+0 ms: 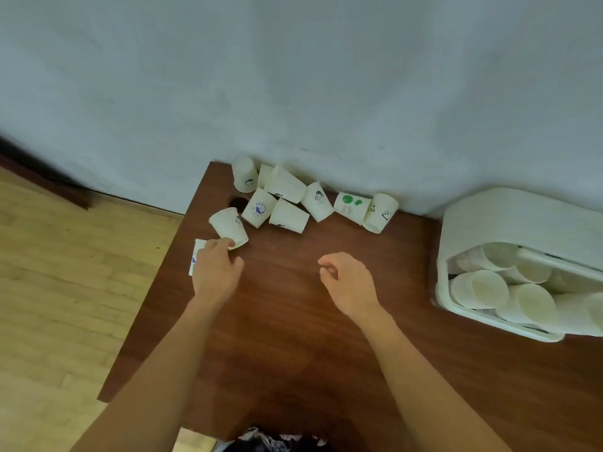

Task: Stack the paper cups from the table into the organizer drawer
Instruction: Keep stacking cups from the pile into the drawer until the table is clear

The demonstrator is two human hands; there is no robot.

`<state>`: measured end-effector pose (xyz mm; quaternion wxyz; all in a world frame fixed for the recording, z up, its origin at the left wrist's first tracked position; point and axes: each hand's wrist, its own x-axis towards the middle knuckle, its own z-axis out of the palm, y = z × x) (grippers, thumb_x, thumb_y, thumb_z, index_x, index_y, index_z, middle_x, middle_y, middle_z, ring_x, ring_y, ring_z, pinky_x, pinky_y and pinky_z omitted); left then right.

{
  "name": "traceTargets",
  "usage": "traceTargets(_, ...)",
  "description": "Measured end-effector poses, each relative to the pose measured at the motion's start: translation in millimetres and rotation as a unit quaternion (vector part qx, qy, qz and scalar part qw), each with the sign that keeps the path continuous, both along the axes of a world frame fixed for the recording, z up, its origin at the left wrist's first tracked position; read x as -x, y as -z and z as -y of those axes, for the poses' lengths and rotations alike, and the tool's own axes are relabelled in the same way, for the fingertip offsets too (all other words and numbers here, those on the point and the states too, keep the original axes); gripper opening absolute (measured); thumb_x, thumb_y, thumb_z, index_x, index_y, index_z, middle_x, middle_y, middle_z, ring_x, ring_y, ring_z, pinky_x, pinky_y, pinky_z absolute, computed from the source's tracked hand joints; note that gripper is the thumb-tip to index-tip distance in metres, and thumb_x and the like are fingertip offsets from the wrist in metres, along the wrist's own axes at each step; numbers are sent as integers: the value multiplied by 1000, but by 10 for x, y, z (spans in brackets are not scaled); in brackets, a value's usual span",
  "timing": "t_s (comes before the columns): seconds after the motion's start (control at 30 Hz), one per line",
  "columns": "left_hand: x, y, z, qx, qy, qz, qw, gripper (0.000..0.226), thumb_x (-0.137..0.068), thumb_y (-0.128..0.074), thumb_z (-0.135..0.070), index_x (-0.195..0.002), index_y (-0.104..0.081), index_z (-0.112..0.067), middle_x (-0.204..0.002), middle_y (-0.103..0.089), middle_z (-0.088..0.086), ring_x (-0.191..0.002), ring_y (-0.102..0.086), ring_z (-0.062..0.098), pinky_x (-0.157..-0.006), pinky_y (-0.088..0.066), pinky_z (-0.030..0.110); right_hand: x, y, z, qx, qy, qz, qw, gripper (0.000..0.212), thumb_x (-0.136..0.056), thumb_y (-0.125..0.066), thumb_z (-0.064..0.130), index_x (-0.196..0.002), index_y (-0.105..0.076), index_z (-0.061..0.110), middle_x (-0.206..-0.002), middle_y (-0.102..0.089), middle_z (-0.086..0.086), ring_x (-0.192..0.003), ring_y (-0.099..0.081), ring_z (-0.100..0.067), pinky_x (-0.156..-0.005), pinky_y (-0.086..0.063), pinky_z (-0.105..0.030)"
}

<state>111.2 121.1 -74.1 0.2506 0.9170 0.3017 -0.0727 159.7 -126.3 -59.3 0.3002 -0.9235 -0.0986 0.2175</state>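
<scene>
Several paper cups already lie in the organizer drawer; about 9 remain on the table; my left hand pinches one cup's rim; my right hand hangs loosely curled, holding nothing.

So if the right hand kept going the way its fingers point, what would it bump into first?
Probably bare table first, then the plain cup lying on its side. The right hand points up-left, though depth is hard to judge.
</scene>
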Motion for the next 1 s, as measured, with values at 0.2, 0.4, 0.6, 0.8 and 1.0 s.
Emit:
traceTargets(0.2, -13, 274, -572, -13, -7, -71, 997, 59, -84, -67, -23, -138, -43, -22, -143, -37, 7, -129, -36, 33, -98, -39, 53, -342, 157, -748, 53, -29, 3, 998, 31, -95, -53, 23, -126, -59, 25, -132, -55, 6, -122, -47, -14, -100, -41, -31)
traceTargets(0.4, -74, 491, -796, 70, -16, -109, 991, 59, -85, -66, -21, -138, -42, -21, -143, -37, 7, -121, -46, 32, -94, -46, 47, -770, 461, -1252, 123, -49, 29, 991, 57, -91, -54, 16, -145, -39, 20, -154, -32, -5, -140, -30, -27, -111, -33, -44)
traceTargets(0.6, -42, 524, -889, 95, -19, -85, 992, 43, -85, -67, -28, -124, -51, -24, -134, -44, 2, -109, -55, 24, -87, -47, 39, -927, 730, -1476, 210, -72, 22, 975, 66, -86, -64, 22, -145, -34, 27, -137, -42, -5, -119, -47, -31, -97, -41, -47)
traceTargets(0.8, 67, 380, -808, 99, -1, -49, 994, 27, -92, -63, -31, -115, -63, -18, -138, -44, 1, -109, -58, 20, -82, -38, 23, -559, 732, -1323, 160, -5, -12, 987, 49, -87, -68, 29, -129, -44, 25, -138, -36, -2, -109, -50, -29, -85, -50, -44)
traceTargets(1.0, 239, 164, -546, 90, 59, 8, 994, 14, -94, -60, -29, -100, -68, -19, -139, -44, -1, -111, -57, 18, -83, -42, 24, -90, 456, -961, 132, 85, 8, 988, 29, -94, -59, 35, -116, -62, 17, -141, -42, 4, -112, -53, -20, -83, -47, -33)
